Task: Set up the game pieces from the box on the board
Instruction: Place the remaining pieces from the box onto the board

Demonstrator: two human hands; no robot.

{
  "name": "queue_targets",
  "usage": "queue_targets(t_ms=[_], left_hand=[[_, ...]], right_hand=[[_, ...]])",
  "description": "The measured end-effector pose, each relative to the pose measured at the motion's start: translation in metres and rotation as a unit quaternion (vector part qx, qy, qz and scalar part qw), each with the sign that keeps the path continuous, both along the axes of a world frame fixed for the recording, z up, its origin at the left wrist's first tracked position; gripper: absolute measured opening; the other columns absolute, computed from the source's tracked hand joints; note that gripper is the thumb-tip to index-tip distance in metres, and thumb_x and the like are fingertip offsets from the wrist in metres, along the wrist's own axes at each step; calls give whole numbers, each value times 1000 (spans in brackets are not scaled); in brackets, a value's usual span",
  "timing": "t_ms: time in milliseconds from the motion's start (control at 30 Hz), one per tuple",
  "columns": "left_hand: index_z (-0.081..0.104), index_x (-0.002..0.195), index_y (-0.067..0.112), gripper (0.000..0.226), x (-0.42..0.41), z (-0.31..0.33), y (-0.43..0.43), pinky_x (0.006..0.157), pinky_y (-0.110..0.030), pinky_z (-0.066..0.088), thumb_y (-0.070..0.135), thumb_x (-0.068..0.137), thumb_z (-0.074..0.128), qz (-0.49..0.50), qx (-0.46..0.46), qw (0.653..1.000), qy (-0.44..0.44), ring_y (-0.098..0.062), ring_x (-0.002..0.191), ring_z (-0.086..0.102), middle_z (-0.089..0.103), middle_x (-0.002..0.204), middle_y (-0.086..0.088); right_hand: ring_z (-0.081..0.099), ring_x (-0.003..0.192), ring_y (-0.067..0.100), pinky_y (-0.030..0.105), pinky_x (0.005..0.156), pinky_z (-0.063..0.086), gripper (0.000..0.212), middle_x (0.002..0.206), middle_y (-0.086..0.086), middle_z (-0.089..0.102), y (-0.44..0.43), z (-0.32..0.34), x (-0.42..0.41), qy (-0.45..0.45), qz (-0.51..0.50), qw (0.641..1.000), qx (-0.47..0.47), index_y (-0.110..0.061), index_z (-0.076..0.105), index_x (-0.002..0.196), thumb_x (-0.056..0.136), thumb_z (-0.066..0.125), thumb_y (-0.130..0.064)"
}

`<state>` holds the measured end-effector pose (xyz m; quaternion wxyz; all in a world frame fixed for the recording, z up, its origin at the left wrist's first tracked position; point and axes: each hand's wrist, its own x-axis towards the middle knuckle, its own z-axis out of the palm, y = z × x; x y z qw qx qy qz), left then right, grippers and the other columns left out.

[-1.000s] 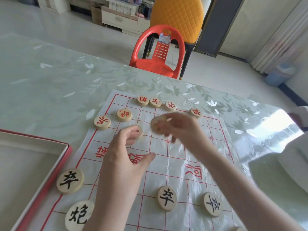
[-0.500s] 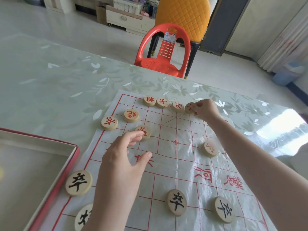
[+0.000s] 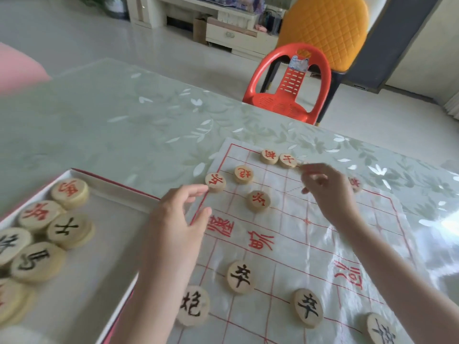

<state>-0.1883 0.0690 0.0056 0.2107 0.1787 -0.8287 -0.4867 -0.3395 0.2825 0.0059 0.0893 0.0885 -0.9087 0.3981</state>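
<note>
Gleaming pale-green leaf-print tabletop [image 3: 124,125], board [image 3: 310,254] and box [image 3: 104,256] on it, red chair [image 3: 285,105] beyond on pale floor [image 3: 74,45], left hand [image 3: 173,219] loosely spread, right hand [image 3: 327,192] blurred, cannot tell its grip

**Table with board and box**

The table [image 3: 124,125] has a pale green top with a white leaf pattern and a glossy surface, which shows bright glare at the right. Two things lie directly on it. The board [image 3: 310,244], a thin white sheet printed with a red grid and red characters, lies flat right of centre, slightly wrinkled. The box [image 3: 99,244], a shallow open tray with a red rim, sits at the left, just beside the board's left edge; an arm hides whether they touch.
</note>
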Motion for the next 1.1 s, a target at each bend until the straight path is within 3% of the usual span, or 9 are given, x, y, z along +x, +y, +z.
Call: queue_targets(t_ms=[100, 300, 533, 667, 733, 800, 900, 1000, 1100], left_hand=[[66, 103, 20, 30, 12, -6, -40, 90, -28, 41, 6, 77, 68, 70, -52, 996, -33, -16, 102, 59, 67, 104, 4], [68, 101, 14, 32, 50, -20, -112, 85, -44, 47, 7, 70, 73, 175, -165, 962, -130, -35, 98, 62, 69, 102, -15], [67, 106, 21, 45, 62, -22, -132, 88, -43, 39, 21, 63, 80, 193, -236, 924, -232, -40, 105, 51, 63, 115, -11], [68, 103, 28, 50, 63, -16, -131, 87, -40, 40, 29, 54, 82, 186, -188, 935, -236, -38, 105, 51, 64, 108, -10], [67, 96, 31, 48, 67, -8, -134, 83, -43, 48, 32, 50, 79, 198, -107, 963, -147, -35, 94, 58, 66, 98, -9], [61, 94, 34, 48, 71, 0, -134, 83, -46, 51, 21, 53, 82, 210, -9, 976, -48, -28, 92, 61, 61, 105, -9], [60, 91, 39, 50, 73, 7, -133, 85, -46, 52, 11, 57, 82, 192, 54, 980, -3, -24, 92, 64, 60, 111, -9], [61, 96, 33, 49, 75, 7, -132, 80, -34, 52, 5, 61, 80, 183, 71, 981, 4, -20, 90, 65, 66, 102, -4], [61, 104, 29, 48, 78, 12, -135, 70, -14, 47, 3, 66, 76, 195, 91, 977, 5, -12, 88, 63, 66, 103, 3]], right_hand=[[64, 62, 1, 19, 55, 47, 19, 87, -16, 68, -37, 8, 47, -43, 98, 994, -37, -27, 65, 92, 86, 59, -11], [64, 67, 7, 14, 57, 48, 24, 83, -9, 70, -99, 17, 106, -101, 198, 970, -97, -27, 66, 91, 87, 55, -6], [64, 67, 7, 21, 67, 52, 23, 84, -9, 70, -123, 16, 133, -141, 224, 959, -103, -30, 66, 92, 88, 54, -11], [63, 67, 8, 28, 70, 52, 24, 83, -9, 70, -126, 11, 142, -153, 227, 957, -96, -31, 66, 90, 88, 54, -10], [63, 68, 9, 29, 70, 51, 26, 83, -10, 70, -130, 8, 145, -155, 226, 957, -97, -33, 66, 88, 88, 54, -9], [62, 70, 9, 25, 68, 50, 26, 83, -12, 70, -141, 6, 147, -154, 233, 955, -98, -33, 66, 89, 88, 54, -10], [57, 69, 5, 12, 62, 43, 24, 85, -9, 69, -169, 3, 150, -138, 271, 948, -91, -24, 68, 95, 86, 53, -7], [52, 68, 0, 7, 67, 39, 31, 97, -9, 64, -207, -4, 149, -139, 323, 935, -42, -19, 65, 106, 83, 52, -4], [57, 92, 14, 23, 84, 43, 43, 117, 1, 60, -244, -19, 145, -132, 355, 925, 37, -15, 56, 122, 82, 53, -3]])
